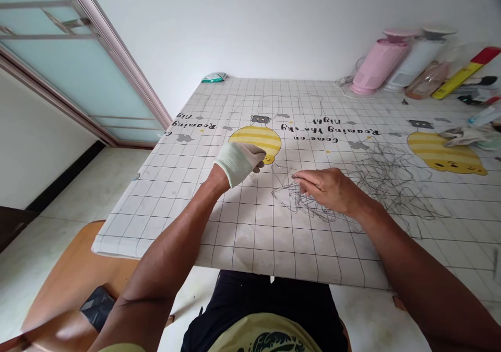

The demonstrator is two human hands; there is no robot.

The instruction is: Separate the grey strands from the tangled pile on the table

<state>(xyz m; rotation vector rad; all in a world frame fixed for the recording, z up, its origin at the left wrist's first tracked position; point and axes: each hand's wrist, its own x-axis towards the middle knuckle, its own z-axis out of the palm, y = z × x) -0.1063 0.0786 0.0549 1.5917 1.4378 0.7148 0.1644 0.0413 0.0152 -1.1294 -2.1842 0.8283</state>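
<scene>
My left hand [246, 160], in a white knitted glove, is closed in a pinch over the yellow printed figure on the tablecloth; what lies between its fingertips is too small to make out. To its right, my bare right hand [324, 186] pinches a thin grey strand, wire or thread, at the edge of a loose tangle. That small tangle of strands [313, 208] lies under and in front of the right hand. A bigger tangle of the same thin strands [385, 177] spreads over the cloth beyond my right wrist.
A white checked cloth [164, 211] covers the table. At the back right stand a pink cylinder [381, 65], a white one [415, 62], a bottle [426, 80] and a yellow-red box [465, 75]. Another glove [473, 135] lies at right. A green-white packet [214, 78] sits at the back left corner.
</scene>
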